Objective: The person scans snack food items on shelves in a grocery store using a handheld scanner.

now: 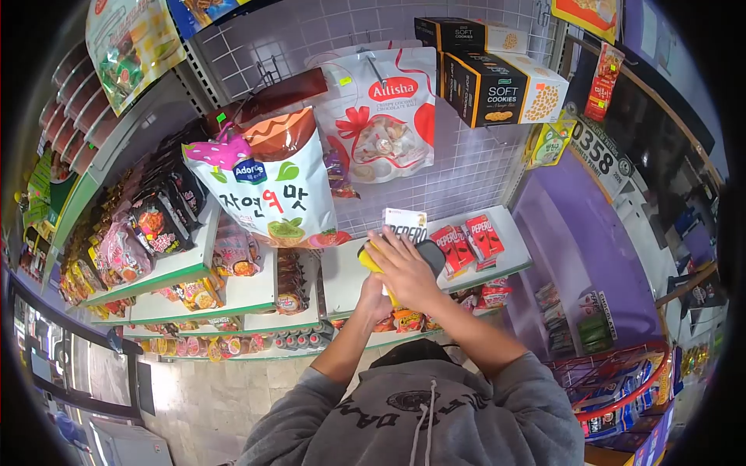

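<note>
My right hand (404, 268) lies over a yellow cloth (367, 261), its fingers stretched forward and pressed onto it. Beside and beneath that hand shows a dark, rounded-edge object (430, 255), mostly covered. My left hand (375, 298) is closed from below against the same bundle, its fingers hidden behind the right hand; I cannot tell what exactly the dark object is. Just beyond the hands stands a white Pepero box (405, 220), partly covered by my fingers. Red Pepero boxes (454, 248) sit on the white shelf (505, 233) to the right.
A large Adorée bag (268, 186) and an Ailisha bag (385, 116) hang on the wire grid ahead. Soft Cookies boxes (497, 93) are high right. Noodle packs (159, 221) fill the left shelves. A red wire basket (622, 380) stands at lower right.
</note>
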Tool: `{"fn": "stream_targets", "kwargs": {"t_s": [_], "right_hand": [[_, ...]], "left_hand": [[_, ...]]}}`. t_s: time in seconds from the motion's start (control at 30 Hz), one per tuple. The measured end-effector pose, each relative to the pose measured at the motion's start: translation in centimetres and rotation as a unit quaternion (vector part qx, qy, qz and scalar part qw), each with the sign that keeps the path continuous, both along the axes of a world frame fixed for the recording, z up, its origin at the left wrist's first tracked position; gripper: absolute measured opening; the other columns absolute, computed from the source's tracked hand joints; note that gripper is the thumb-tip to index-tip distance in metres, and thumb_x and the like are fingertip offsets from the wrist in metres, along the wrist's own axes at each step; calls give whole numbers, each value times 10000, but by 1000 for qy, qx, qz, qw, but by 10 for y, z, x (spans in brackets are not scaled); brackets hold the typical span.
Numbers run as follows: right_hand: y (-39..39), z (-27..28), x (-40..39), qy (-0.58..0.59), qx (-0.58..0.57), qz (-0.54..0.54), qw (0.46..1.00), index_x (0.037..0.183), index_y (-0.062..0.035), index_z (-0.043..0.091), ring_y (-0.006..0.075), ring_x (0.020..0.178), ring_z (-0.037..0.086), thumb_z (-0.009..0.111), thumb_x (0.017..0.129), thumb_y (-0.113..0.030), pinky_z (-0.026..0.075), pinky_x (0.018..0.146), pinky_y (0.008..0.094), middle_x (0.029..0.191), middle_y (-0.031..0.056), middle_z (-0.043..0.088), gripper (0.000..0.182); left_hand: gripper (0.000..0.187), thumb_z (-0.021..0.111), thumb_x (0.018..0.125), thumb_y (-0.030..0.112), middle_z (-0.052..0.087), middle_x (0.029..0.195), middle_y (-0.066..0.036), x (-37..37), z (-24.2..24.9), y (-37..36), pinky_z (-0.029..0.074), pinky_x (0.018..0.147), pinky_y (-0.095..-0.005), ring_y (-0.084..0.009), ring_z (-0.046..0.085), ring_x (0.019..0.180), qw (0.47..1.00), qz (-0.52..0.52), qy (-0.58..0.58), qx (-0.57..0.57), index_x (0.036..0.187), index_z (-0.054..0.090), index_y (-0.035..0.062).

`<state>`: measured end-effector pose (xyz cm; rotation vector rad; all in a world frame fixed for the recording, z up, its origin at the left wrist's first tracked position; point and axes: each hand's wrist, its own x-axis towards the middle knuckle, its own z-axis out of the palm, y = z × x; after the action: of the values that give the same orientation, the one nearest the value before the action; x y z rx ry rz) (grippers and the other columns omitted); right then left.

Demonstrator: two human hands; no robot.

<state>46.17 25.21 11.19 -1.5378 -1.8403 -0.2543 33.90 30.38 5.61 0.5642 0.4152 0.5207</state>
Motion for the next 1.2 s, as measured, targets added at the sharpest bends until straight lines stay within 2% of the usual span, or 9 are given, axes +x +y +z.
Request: {"fn": "stream_targets", "kwargs": {"t_s": [0.2, 0.37, 0.5, 0.6, 0.8, 0.87, 0.93, 1.13, 1.2], "right_hand": [[11, 29, 37, 127, -26, -124, 984, 1158, -98, 585, 335, 1121, 544, 494, 917, -335, 466, 865, 435, 1217, 144, 569, 350], [13, 18, 65, 150, -127, -194, 961, 1056, -81, 614, 381, 792, 635, 461, 929, -443, 493, 659, 479, 856, 190, 653, 413], [10, 13, 72, 174, -134, -225, 949, 1047, -78, 622, 396, 778, 631, 467, 926, -437, 493, 659, 482, 844, 223, 647, 409], [10, 8, 86, 242, -86, -256, 932, 1042, -42, 620, 364, 746, 655, 469, 929, -452, 507, 649, 445, 841, 203, 663, 451], [27, -86, 88, 731, 40, -4, 681, 1078, -43, 600, 201, 757, 662, 494, 924, -483, 520, 616, 341, 917, 75, 666, 478], [-7, -68, 70, 871, -108, 164, 451, 1134, -57, 573, 180, 834, 653, 489, 930, -459, 523, 672, 314, 995, 64, 650, 457], [-25, -68, 56, 904, -110, 204, 359, 1153, -57, 569, 174, 868, 644, 536, 922, -387, 520, 740, 300, 1018, 78, 646, 404], [-47, -134, 77, 795, -186, 83, 572, 1121, -16, 575, 210, 782, 654, 664, 822, -146, 528, 717, 337, 954, 104, 657, 337], [-64, -130, 105, 805, -222, 94, 542, 1123, 16, 567, 215, 804, 656, 657, 809, -82, 528, 736, 336, 1029, 137, 663, 341]], "left_hand": [[599, 321, 960, 541, 535, 1265, -116, 1, 7, -8, 491, 882, -504, -269, 580, 1095, 993, -104, 36, 46, 1374, 370, 111], [540, 407, 975, 434, 561, 1222, -116, 7, 21, -21, 502, 879, -443, -243, 597, 1064, 994, -113, 8, -13, 1356, 380, 52], [378, 567, 917, 104, 605, 1099, -87, 12, 18, -8, 487, 844, -291, -137, 591, 971, 931, -98, 122, 329, 1263, 459, -7], [349, 573, 919, 124, 613, 1079, -95, 22, -1, -3, 474, 834, -261, -117, 583, 946, 906, 0, 164, 391, 1227, 482, -11], [411, 538, 935, 369, 610, 797, -61, 47, -4, -12, 423, 370, -253, -142, 579, 536, 977, 11, 132, 170, 1173, 483, 38], [410, 543, 930, 386, 602, 755, -53, 57, -4, -16, 416, 366, -246, -142, 563, 504, 979, 22, 157, 129, 1158, 489, 49], [447, 556, 917, 416, 600, 736, -58, 68, -18, -4, 383, 337, -247, -136, 549, 472, 958, 64, 223, 170, 1097, 494, 11], [521, 574, 898, 444, 569, 641, -83, 108, -78, 31, 344, 306, -252, -137, 529, 408, 890, 102, 352, 271, 956, 473, -63], [500, 524, 925, 424, 596, 729, -126, 129, -101, 36, 415, 339, -278, -177, 579, 471, 896, 76, 353, 258, 1011, 423, -58]]}}
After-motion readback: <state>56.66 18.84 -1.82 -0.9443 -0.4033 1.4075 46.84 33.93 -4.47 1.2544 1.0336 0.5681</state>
